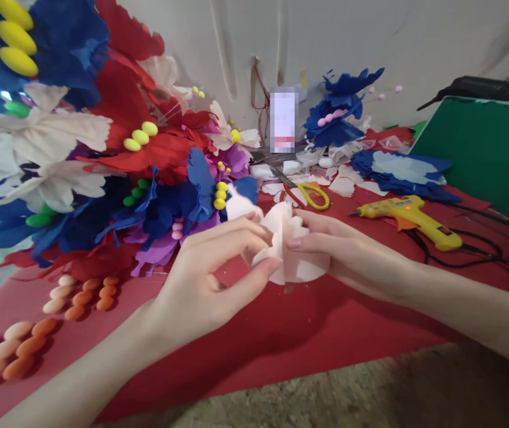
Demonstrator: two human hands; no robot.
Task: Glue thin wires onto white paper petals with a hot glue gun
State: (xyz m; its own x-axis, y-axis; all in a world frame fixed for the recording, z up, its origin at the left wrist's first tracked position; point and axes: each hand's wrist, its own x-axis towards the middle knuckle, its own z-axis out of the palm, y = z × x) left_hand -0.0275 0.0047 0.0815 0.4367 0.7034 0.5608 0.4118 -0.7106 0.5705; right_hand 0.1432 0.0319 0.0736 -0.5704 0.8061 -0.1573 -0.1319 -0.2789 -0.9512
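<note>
"So, where's the white paper (305,266)?"

"In both hands, up over the red table (254,351). The left hand (212,270) pinches its near left edge between thumb and fingers. The right hand (348,246) grips the other side, thumb in front, fingers partly hidden behind."

"How far open are they?"

"Nearly closed, with just the folds between thumb and fingers; I can't see every fingertip."

"And the room?"

"A rough floor (370,392) shows past the table's near edge. Behind stands a pale wall (352,35), with a phone (283,119) upright near it, its screen blurred."

"What's around, and what's in the way?"

"Beyond the hands, scissors (286,178) lie among white scraps (343,183). On the right rests a yellow glue gun (428,223), and behind that a green board (486,154) stands slanted. Big flowers (156,156) crowd the left side, covering much of the tabletop, with orange and peach beads (18,367) in front."
</note>
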